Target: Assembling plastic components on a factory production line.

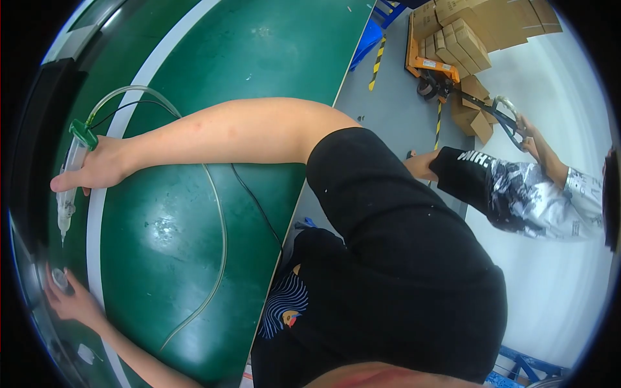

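Observation:
My right hand (103, 165) is wrapped round a clear dispensing syringe (67, 200) with whitish contents and a thin needle tip. A green adapter (83, 134) caps the syringe, and a clear hose (139, 88) runs from it. The needle points toward my left hand (72, 301), a short gap away. Between the fingers of my left hand is a small round greyish-white part (59, 278), too small to name. My right forearm reaches across a green-topped workbench (162, 271).
A small white piece (86, 354) lies on the bench near my left forearm. A dark bar (39, 129) runs along the bench's far side. Behind, another person (530, 194) grips the handle of an orange pallet jack (436, 66) carrying cardboard boxes (459, 45).

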`<act>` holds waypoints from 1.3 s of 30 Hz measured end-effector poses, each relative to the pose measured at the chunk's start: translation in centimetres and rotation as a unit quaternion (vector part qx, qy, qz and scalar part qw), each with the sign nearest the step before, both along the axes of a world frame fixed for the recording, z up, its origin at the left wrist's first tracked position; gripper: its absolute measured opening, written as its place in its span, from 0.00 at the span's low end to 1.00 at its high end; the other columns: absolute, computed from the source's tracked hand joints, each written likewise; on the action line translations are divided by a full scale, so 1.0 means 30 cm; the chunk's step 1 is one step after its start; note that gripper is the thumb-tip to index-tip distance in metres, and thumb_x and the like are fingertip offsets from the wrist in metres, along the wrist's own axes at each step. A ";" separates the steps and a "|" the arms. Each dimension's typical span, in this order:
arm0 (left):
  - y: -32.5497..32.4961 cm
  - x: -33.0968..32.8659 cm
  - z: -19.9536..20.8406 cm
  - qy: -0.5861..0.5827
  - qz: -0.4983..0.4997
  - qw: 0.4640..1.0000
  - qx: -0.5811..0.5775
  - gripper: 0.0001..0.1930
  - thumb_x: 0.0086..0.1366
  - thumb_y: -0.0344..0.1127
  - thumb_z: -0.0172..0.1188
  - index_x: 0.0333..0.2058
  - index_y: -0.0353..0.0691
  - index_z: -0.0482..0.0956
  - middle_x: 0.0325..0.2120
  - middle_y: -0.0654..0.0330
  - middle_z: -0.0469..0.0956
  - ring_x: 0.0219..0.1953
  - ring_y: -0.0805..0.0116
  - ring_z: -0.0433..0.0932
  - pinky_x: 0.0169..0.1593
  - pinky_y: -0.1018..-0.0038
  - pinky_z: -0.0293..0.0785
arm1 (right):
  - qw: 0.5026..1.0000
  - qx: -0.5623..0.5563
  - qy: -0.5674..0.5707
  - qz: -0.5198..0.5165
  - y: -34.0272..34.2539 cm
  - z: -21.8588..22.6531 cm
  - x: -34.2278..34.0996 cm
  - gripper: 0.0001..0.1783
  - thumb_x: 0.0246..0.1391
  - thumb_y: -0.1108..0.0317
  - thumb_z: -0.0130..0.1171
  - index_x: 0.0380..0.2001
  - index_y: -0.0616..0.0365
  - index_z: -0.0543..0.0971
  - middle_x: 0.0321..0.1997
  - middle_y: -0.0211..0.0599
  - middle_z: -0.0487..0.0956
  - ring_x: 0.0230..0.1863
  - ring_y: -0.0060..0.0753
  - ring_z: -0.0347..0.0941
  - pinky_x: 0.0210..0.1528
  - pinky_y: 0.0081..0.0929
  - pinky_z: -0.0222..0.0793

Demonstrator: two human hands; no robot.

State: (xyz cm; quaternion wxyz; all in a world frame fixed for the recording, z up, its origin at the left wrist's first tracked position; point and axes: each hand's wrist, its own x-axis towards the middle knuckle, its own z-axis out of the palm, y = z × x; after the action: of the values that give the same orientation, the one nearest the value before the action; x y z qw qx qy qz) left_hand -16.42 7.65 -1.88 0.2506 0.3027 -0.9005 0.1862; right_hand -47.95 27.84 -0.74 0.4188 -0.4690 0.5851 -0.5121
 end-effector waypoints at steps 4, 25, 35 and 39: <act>-0.064 0.107 -0.024 0.038 0.035 0.998 0.045 0.28 0.66 0.49 0.65 0.64 0.54 0.75 0.61 0.44 0.74 0.65 0.45 0.70 0.66 0.53 0.65 | 1.000 0.012 0.004 0.010 -0.013 0.021 0.012 0.43 0.61 0.26 0.45 0.47 0.58 0.86 0.38 0.42 0.86 0.48 0.41 0.80 0.58 0.35 0.72; 0.204 0.054 0.039 0.219 0.124 0.890 0.381 0.25 0.72 0.42 0.61 0.64 0.43 0.72 0.58 0.48 0.77 0.57 0.56 0.78 0.60 0.65 0.72 | 0.999 0.034 -0.003 0.011 0.033 -0.014 0.027 0.41 0.63 0.27 0.44 0.38 0.55 0.88 0.30 0.34 0.84 0.35 0.32 0.80 0.48 0.28 0.74; 0.133 0.070 -0.097 0.124 0.038 0.914 0.384 0.25 0.74 0.37 0.59 0.66 0.39 0.68 0.59 0.47 0.75 0.56 0.58 0.79 0.58 0.67 0.74 | 0.976 -0.013 -0.195 0.093 -0.165 -0.158 0.008 0.30 0.67 0.38 0.49 0.54 0.49 0.82 0.42 0.34 0.87 0.35 0.25 0.81 0.46 0.24 0.75; -0.018 0.013 -0.152 0.139 0.033 0.904 0.402 0.26 0.73 0.36 0.59 0.63 0.28 0.68 0.58 0.47 0.77 0.54 0.59 0.80 0.58 0.68 0.74 | 0.879 0.115 -0.363 0.287 -0.344 -0.285 -0.122 0.37 0.67 0.44 0.50 0.65 0.64 0.69 0.51 0.47 0.84 0.44 0.30 0.82 0.50 0.29 0.79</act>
State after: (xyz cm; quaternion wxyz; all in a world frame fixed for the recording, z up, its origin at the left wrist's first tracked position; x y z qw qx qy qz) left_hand -16.01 7.10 -6.43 0.2241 0.4300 -0.8444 -0.2276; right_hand -51.63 17.52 -9.27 0.7814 -0.3461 0.2867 -0.4330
